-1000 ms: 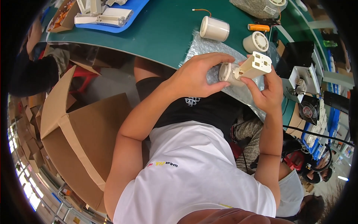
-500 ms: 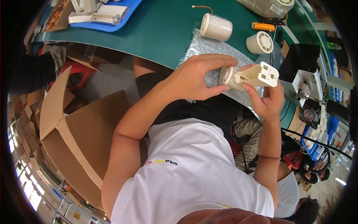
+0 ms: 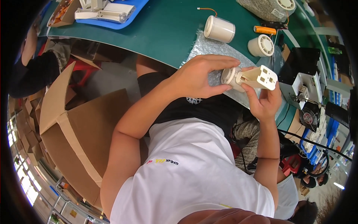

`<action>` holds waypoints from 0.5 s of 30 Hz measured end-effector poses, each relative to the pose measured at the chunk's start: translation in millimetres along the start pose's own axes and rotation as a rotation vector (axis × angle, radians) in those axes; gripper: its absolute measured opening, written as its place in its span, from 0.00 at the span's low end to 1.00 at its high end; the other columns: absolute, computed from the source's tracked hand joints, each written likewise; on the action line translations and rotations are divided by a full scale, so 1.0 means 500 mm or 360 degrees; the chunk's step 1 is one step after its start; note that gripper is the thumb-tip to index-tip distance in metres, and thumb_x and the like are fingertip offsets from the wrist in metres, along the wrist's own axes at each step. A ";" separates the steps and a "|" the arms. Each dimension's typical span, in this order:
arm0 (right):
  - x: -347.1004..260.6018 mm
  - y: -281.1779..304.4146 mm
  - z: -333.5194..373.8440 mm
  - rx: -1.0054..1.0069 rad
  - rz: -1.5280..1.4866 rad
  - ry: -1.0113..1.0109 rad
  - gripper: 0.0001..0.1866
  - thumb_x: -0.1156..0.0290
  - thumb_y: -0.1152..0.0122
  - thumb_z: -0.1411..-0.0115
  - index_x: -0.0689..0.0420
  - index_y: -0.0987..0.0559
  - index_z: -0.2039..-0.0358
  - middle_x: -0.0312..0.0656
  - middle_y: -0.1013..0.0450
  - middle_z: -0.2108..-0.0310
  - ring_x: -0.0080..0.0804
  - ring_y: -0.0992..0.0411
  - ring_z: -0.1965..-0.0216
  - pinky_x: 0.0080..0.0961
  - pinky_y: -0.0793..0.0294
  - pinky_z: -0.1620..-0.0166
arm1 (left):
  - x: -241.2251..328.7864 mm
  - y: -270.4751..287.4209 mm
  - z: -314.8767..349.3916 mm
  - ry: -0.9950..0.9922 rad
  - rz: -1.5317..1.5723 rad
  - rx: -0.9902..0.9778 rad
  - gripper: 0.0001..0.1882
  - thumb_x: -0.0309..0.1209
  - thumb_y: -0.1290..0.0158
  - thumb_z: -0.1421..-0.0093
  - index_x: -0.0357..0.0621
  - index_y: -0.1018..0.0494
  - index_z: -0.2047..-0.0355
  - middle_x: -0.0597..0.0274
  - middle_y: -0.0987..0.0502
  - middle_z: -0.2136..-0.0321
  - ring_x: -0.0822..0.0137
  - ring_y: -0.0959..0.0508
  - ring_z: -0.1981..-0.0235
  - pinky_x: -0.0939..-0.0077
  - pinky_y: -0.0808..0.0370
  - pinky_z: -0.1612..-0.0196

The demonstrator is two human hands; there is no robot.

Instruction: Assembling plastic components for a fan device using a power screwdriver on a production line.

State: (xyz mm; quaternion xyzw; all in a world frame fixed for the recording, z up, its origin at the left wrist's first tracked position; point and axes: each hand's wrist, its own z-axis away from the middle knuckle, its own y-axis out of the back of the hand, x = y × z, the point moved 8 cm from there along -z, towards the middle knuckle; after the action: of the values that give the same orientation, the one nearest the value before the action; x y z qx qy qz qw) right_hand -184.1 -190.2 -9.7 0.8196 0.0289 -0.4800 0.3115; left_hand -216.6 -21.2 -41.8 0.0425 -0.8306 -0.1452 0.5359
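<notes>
Just over the table's front edge, both hands have hold of one cream-white plastic assembly. My left hand [image 3: 197, 77] closes fingers and thumb round its cylindrical end [image 3: 229, 77]. From the other side, my right hand [image 3: 265, 102] grips the flared bracket [image 3: 257, 77], thumb on the near side and fingers mostly hidden behind it. Small square openings show in the bracket's flat end plate. Whether cylinder and bracket are fully joined, I cannot tell. Beneath the hands lies a clear bubble-wrap sheet [image 3: 204, 45].
Beyond the hands, the green table [image 3: 167, 28] bears a white cylinder with a wire [image 3: 220, 29], a slotted round part [image 3: 261, 45] and an orange battery [image 3: 264, 30]. A blue tray [image 3: 128, 20] holds white parts. A cardboard box [image 3: 93, 130] stands left; a fan [image 3: 308, 118] sits right.
Both hands keep the same hold on the plastic assembly, which has turned very slightly. Table items appear shifted a little to the right and down as the view moved.
</notes>
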 end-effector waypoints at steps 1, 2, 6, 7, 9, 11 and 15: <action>0.005 -0.010 0.002 -0.0112 -0.0006 -0.0044 0.25 0.86 0.32 0.48 0.66 0.27 0.49 0.47 0.26 0.51 0.34 0.26 0.50 0.30 0.30 0.45 | 0.000 0.008 0.004 0.0029 -0.0013 -0.0011 0.30 0.27 0.34 0.52 0.41 0.26 0.46 0.52 0.23 0.47 0.51 0.23 0.47 0.65 0.27 0.44; 0.003 -0.009 0.003 -0.0115 -0.0056 -0.0018 0.25 0.86 0.32 0.48 0.66 0.27 0.49 0.47 0.26 0.51 0.34 0.26 0.50 0.30 0.30 0.45 | -0.001 0.012 0.007 0.0049 -0.0065 -0.0005 0.30 0.27 0.34 0.52 0.41 0.26 0.46 0.52 0.23 0.47 0.51 0.23 0.47 0.65 0.27 0.44; 0.032 0.003 0.009 -0.0029 0.0086 -0.0075 0.24 0.86 0.36 0.45 0.66 0.29 0.47 0.49 0.26 0.51 0.37 0.27 0.48 0.32 0.31 0.43 | 0.007 0.007 -0.003 -0.0112 0.0062 0.0075 0.29 0.30 0.34 0.54 0.35 0.25 0.50 0.47 0.22 0.51 0.49 0.22 0.51 0.63 0.25 0.47; 0.036 0.005 0.009 0.0068 -0.0029 -0.0070 0.21 0.85 0.35 0.46 0.66 0.26 0.51 0.49 0.25 0.52 0.36 0.26 0.50 0.31 0.30 0.44 | 0.006 0.009 -0.002 -0.0078 0.0005 0.0104 0.29 0.30 0.34 0.54 0.35 0.25 0.50 0.47 0.22 0.51 0.49 0.22 0.51 0.63 0.25 0.47; 0.061 0.003 0.012 0.0127 -0.0205 -0.0094 0.20 0.87 0.37 0.47 0.68 0.25 0.52 0.52 0.24 0.53 0.38 0.26 0.51 0.33 0.30 0.44 | 0.006 0.002 0.000 0.0021 0.0087 0.0004 0.27 0.27 0.35 0.51 0.38 0.25 0.49 0.49 0.25 0.47 0.50 0.24 0.47 0.63 0.27 0.44; 0.089 0.010 0.019 0.0164 -0.0292 -0.0089 0.22 0.88 0.38 0.47 0.68 0.27 0.50 0.53 0.25 0.52 0.40 0.26 0.49 0.35 0.31 0.43 | 0.027 0.006 0.011 -0.0117 0.0011 0.0233 0.25 0.26 0.35 0.51 0.39 0.25 0.51 0.51 0.27 0.46 0.50 0.24 0.48 0.62 0.27 0.45; 0.088 0.003 0.034 0.0219 -0.0429 -0.0183 0.21 0.88 0.37 0.47 0.68 0.26 0.51 0.54 0.26 0.51 0.42 0.27 0.49 0.37 0.32 0.42 | 0.063 0.015 0.018 -0.0406 -0.0119 0.0391 0.21 0.24 0.35 0.53 0.44 0.22 0.56 0.54 0.29 0.46 0.52 0.25 0.49 0.61 0.26 0.47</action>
State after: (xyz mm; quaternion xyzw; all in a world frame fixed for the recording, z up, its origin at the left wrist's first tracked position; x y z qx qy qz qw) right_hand -172.9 -211.9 -50.4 0.7989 0.0879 -0.5644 0.1884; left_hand -237.5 -19.2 -15.6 0.1197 -0.9012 -0.0666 0.4112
